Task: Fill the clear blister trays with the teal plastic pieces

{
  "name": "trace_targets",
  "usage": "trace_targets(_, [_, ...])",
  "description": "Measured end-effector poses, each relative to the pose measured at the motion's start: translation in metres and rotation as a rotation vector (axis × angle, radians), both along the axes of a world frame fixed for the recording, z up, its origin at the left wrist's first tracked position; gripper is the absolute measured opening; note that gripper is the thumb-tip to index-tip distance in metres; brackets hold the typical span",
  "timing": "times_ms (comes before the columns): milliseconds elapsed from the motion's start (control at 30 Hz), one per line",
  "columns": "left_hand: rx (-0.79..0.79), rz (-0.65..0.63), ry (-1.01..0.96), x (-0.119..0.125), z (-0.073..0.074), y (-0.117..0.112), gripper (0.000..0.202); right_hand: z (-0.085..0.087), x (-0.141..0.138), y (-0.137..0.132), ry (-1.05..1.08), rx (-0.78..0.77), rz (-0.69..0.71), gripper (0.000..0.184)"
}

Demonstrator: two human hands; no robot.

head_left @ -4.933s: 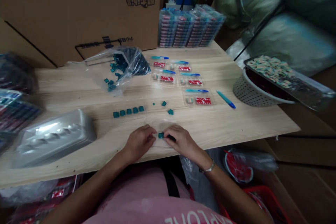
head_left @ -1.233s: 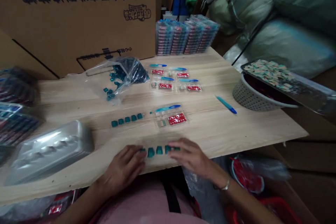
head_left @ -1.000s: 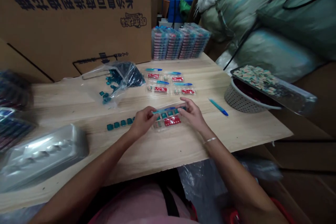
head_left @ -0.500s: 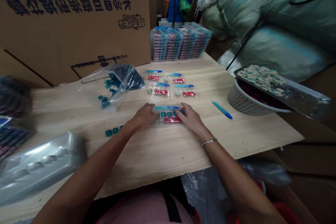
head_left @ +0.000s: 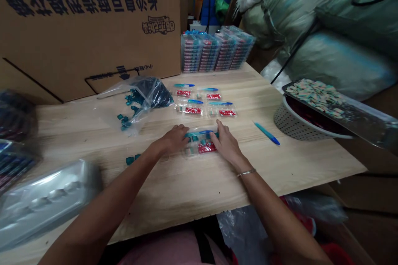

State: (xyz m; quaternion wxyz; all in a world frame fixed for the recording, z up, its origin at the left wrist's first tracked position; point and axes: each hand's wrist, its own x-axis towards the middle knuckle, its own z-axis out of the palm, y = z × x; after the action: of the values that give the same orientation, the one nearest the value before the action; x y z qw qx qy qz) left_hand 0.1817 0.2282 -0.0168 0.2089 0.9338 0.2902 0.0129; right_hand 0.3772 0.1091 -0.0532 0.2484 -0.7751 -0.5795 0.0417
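A clear blister pack lies in the middle of the wooden table; it holds a blue pen, a row of teal blocks and a red card. My left hand grips its left end with curled fingers. My right hand grips its right end, fingertips on the top edge. A short row of loose teal blocks shows just left of my left forearm, partly hidden by it.
Several filled packs lie beyond my hands, a bag of teal blocks to their left, a loose blue pen to the right. A white basket under a tray sits right, stacked packs and a cardboard box behind, silver trays left.
My hands carried a strip of teal blocks from the near edge forward onto the pack in the middle; both now press it in place there. The view has shifted slightly.
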Motion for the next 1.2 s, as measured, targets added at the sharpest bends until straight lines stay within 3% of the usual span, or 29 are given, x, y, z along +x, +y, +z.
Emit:
trace_targets(200, [0.017, 0.019, -0.027, -0.002, -0.011, -0.013, 0.038, 0.002, -0.006, -0.001, -0.061, -0.037, 0.090, 0.043])
trace_targets(367, [0.066, 0.087, -0.041, 0.002, -0.016, -0.032, 0.044, 0.000, -0.009, -0.007, -0.101, -0.024, 0.097, 0.042])
trace_targets(567, [0.070, 0.110, -0.066, -0.001, -0.020, -0.060, 0.043, -0.011, -0.007, -0.022, -0.055, 0.053, 0.226, 0.049])
trace_targets(700, [0.052, 0.114, -0.125, -0.008, -0.023, -0.062, 0.042, -0.006, -0.008, -0.036, 0.086, 0.155, 0.184, 0.041])
trace_targets(867, [0.045, 0.084, -0.206, -0.014, -0.027, -0.058, 0.041, 0.002, -0.016, -0.051, 0.177, 0.140, 0.159, 0.035])
trace_targets(933, [0.035, 0.032, -0.226, -0.018, -0.027, -0.061, 0.050, 0.005, -0.021, -0.054, 0.216, 0.196, 0.122, 0.034])
trace_targets(1067, [0.009, -0.054, -0.179, -0.022, -0.026, -0.071, 0.083, 0.010, -0.026, -0.055, 0.489, 0.343, -0.006, 0.035])
trace_targets(1200, [0.033, -0.069, -0.122, -0.022, -0.026, -0.076, 0.099, 0.011, -0.018, -0.055, 1.100, 0.394, -0.229, 0.037])
